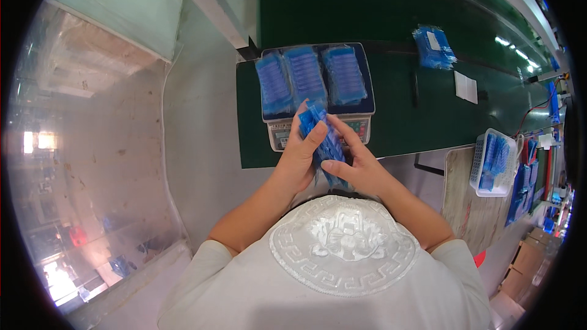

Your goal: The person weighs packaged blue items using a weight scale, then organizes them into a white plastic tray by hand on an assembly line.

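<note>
Between my two hands, just in front of my chest, is a bundle of blue plastic packets (329,140). My left hand (304,153) wraps its left side, thumb lying across the top. From the other side my right hand (354,159) grips it, with the thumb near the lower end and the fingers further up. Just beyond my hands stands a digital scale (369,112) with a dark platform. Three stacks of similar blue packets lie on it: a left stack (273,82), a middle stack (304,70) and a right stack (345,73). My hands hide part of the scale's front panel.
The scale rests on a green table (391,128). Further right lie another pile of blue packets (435,49) and a white paper pad (466,87). A white basket (493,165) of blue packets sits on a wooden surface (461,189) at right. A grey post (214,3) rises at far left.
</note>
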{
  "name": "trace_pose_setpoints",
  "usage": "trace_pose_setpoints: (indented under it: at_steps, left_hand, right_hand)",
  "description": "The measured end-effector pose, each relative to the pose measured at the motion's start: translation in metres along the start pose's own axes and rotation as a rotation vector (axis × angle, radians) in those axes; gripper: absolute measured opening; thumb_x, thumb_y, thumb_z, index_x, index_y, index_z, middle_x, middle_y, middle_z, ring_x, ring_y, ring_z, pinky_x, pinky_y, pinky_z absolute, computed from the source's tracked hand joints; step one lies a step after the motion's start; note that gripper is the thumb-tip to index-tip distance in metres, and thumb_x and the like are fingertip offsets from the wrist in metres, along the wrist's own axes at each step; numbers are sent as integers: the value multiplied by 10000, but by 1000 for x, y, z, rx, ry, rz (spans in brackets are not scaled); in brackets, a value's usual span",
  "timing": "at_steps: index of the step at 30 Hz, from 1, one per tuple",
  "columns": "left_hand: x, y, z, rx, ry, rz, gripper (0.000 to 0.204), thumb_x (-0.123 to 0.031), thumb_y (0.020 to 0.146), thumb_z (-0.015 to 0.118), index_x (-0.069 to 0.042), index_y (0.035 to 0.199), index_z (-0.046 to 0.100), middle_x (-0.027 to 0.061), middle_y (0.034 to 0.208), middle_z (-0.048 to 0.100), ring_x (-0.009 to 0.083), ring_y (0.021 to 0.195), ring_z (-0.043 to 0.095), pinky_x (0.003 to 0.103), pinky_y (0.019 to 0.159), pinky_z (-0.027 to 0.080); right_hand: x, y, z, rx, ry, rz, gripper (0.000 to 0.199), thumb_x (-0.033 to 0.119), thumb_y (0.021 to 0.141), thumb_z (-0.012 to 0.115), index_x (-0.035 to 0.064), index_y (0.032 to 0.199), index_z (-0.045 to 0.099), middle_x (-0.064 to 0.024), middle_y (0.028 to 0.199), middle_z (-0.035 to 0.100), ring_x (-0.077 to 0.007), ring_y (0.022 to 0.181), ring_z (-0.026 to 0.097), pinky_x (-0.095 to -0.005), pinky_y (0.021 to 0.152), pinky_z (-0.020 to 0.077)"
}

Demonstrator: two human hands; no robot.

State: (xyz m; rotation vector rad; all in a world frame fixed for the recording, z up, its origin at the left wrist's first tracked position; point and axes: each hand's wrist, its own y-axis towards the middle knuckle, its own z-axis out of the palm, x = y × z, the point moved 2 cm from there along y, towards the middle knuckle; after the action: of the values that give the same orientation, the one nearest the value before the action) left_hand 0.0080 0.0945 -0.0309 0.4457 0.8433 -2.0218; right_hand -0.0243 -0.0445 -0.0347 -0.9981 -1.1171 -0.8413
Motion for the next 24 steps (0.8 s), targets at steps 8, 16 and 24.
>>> trace_pose_setpoints:
  at_steps: [8,16,24]
  left_hand:
    - [7,7,-10,230,-223,-11,836,-711,785,525,-18,1250,486,140,1222,552,266,1107,576,422,930,505]
    - [-1,18,-10,287,-247,56,962,-755,735,530,-67,1385,355,146,1166,582,297,1133,556,463,944,494]
    - [-3,27,-7,208,-212,-3,976,-791,708,515,-108,1387,363,132,1151,595,273,1066,606,425,875,543]
  right_hand:
    - [34,-6,11,-59,-523,-98,950,288,724,807,10,1426,230,-250,1380,339,-395,1287,384,-414,1049,366]
    - [31,-9,6,-76,-574,-230,758,237,828,687,17,1411,255,-238,1363,356,-417,1219,446,-419,992,415]
    - [29,-1,6,-185,-26,-158,548,53,886,564,33,1372,310,-196,1336,404,-219,1122,532,-324,890,476]
